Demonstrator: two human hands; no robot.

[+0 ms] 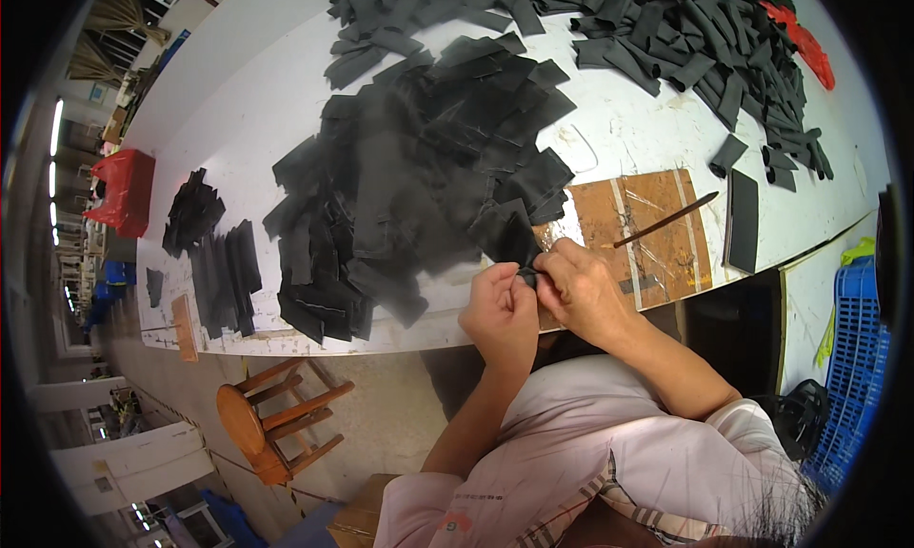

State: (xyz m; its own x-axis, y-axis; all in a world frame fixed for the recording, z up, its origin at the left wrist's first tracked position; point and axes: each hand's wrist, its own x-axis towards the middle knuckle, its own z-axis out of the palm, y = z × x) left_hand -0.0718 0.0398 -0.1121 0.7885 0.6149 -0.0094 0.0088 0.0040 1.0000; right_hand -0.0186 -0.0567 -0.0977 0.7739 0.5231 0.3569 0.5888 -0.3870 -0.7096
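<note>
At the near edge of the white table, a black fabric piece is pinched by both my hands. My left hand has its fingers closed on the near end. Right beside it, my right hand pinches the same end with thumb and fingers. The piece's far part rests against a big loose pile of flat black fabric pieces. Under and beside my right hand lies a worn brown board with pale tape strips. A thin dark brown stick crosses the board.
Narrow black fabric tubes are heaped at the far right. A dark flat block lies right of the board. Smaller black stacks and a red bin are left. A wooden stool and blue crate stand beside the table.
</note>
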